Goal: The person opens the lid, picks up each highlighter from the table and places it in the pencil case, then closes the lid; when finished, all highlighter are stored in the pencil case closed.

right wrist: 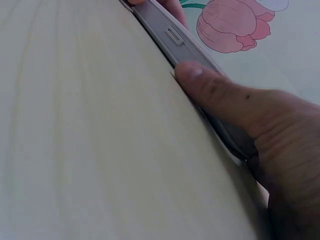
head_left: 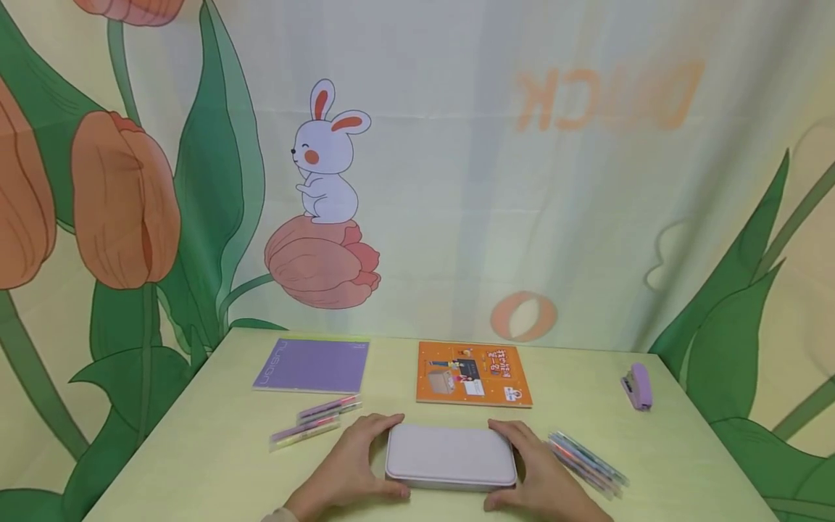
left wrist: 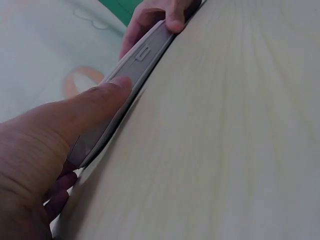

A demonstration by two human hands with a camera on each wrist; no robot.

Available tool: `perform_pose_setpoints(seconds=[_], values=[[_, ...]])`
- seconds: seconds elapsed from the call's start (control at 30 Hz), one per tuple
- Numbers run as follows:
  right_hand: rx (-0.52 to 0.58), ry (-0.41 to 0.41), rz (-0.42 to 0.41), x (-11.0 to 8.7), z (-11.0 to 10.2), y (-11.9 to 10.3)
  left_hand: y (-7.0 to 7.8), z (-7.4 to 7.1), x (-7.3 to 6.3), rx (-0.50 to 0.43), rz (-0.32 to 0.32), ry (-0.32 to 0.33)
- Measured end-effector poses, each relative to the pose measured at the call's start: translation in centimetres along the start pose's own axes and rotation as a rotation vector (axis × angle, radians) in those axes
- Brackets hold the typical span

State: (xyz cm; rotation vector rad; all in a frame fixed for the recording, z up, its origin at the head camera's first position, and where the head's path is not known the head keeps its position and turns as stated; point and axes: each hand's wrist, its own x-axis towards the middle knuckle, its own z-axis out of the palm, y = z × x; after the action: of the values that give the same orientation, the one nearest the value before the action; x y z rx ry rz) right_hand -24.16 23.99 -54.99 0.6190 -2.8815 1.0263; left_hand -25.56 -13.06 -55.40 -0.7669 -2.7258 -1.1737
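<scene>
A pale pinkish-grey pencil case (head_left: 450, 455), flat and rectangular with rounded corners, lies at the front of the table with its lid closed. My left hand (head_left: 352, 460) grips its left end, thumb along the near side and fingers around toward the back. At the right end my right hand (head_left: 531, 467) holds it the same way. Both wrist views show the case's front side (left wrist: 142, 62) low against the tabletop, with a small rectangular clasp (right wrist: 175, 35) in the middle. The fingers behind the case are mostly hidden.
Behind the case are a purple notebook (head_left: 316, 366) and an orange picture-covered book (head_left: 472, 373). Several pens (head_left: 316, 422) lie left of my left hand; a bundle of pens (head_left: 587, 464) lies right of my right hand. A purple stapler (head_left: 639, 386) stands at the far right. A printed curtain (head_left: 443, 217) hangs behind.
</scene>
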Motion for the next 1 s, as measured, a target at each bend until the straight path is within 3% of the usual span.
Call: perform_pose_setpoints(seconds=[0.17,0.37,0.67,0.8,1.0], values=[[-0.052,0.039,-0.014,0.2,0.0,0.0,0.5,0.4,0.5,0.065,-0.001,0.013],[-0.047,0.073,-0.004,0.7,-0.1,0.1,0.6,0.4,1.1,0.053,-0.010,0.001],[0.267,0.121,0.072,1.1,-0.7,0.8,0.8,0.2,1.4,0.038,0.002,-0.031],[0.274,0.125,0.088,1.4,-0.9,0.7,0.9,0.2,1.4,0.039,-0.028,-0.039],[0.338,0.150,0.187,1.8,-0.8,0.4,1.0,0.2,1.0,0.070,-0.064,-0.025]])
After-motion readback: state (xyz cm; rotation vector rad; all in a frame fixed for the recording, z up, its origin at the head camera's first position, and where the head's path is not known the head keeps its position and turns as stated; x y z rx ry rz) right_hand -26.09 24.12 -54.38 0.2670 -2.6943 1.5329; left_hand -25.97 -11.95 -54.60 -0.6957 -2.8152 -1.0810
